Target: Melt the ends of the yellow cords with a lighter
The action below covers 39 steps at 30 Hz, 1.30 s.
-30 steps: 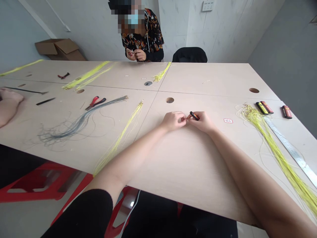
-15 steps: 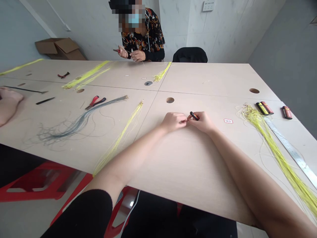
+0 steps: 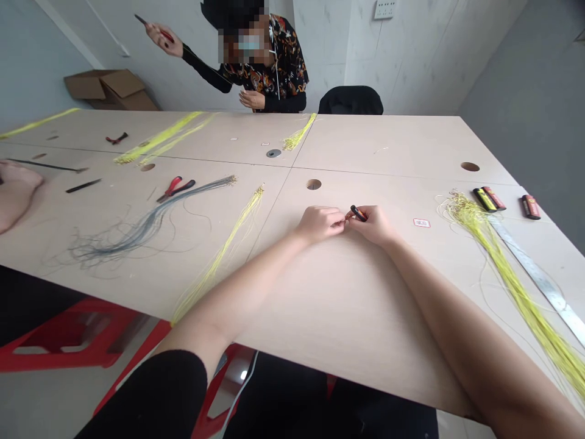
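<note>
Fingertip to fingertip, my two hands meet over the middle of the wooden table [image 3: 338,292]. My right hand [image 3: 372,224] is closed round a small black and orange tool [image 3: 359,213]. My left hand [image 3: 321,224] is pinched beside it, and what its fingertips hold is too small to make out. A bundle of yellow wires [image 3: 228,241] lies left of my left hand, with grey wires [image 3: 150,222] beyond it. On the right lies a larger yellow wire bundle [image 3: 507,274]. A small red-edged label [image 3: 421,223] is right of my right hand.
Across the table a person [image 3: 287,61] raises a hand holding pliers. Red and black pliers [image 3: 176,189] lie at the left, near a co-worker's forearm [image 3: 18,192]. A steel ruler [image 3: 534,271] and battery-like cylinders [image 3: 490,199] are at the right. Round holes pierce the tabletop.
The person across the table has raised the hand with the pliers up and to the left, and thin yellow strands near there have shifted slightly. My hands have barely moved.
</note>
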Available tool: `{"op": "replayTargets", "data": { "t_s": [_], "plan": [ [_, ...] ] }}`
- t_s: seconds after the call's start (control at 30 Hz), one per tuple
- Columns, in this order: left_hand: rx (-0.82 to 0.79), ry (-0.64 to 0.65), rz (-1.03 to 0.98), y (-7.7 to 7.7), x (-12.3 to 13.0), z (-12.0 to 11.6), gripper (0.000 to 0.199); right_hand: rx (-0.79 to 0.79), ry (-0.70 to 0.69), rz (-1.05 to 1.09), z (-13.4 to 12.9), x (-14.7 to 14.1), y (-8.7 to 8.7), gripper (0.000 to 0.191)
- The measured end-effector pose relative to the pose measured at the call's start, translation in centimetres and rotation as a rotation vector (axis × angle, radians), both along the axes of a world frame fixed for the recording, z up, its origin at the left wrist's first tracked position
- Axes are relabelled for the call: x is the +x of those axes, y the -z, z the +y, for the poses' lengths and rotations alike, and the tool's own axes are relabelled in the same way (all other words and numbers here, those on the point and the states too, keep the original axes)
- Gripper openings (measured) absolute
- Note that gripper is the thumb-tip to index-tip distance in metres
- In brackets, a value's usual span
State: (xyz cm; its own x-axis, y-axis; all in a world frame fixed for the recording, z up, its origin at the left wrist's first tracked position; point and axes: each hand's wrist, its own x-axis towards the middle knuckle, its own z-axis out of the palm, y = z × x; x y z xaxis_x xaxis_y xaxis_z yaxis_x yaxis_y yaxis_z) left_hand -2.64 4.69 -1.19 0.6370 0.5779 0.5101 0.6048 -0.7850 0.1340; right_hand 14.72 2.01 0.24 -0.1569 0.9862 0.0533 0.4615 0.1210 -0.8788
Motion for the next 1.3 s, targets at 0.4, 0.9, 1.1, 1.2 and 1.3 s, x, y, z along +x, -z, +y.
{"op": "replayTargets", "data": {
  "t_s": [0.4, 0.9, 1.1, 1.2, 1.3],
  "plan": [
    [-0.096, -0.028, -0.069, -0.14, -0.04, -0.2, 0.016, -0.01, -0.009, -0.01, -0.02, 0.17, 0.0, 0.022],
    [-0.172, -0.041, -0.12, -0.25, 0.05, -0.29, 0.013, 0.016, -0.02, -0.011, 0.01, 0.1, 0.09, 0.022],
    [-0.225, -0.051, -0.167, -0.16, 0.12, -0.25, 0.011, 0.029, -0.029, -0.028, 0.03, 0.12, -0.01, 0.022],
    [-0.247, -0.05, -0.179, -0.17, 0.11, -0.23, 0.01, 0.035, -0.035, -0.036, -0.02, 0.13, -0.05, 0.021],
    [-0.269, -0.047, -0.184, -0.26, 0.08, -0.23, 0.009, 0.045, -0.047, -0.044, -0.03, 0.13, -0.1, 0.019]
  ]
}}
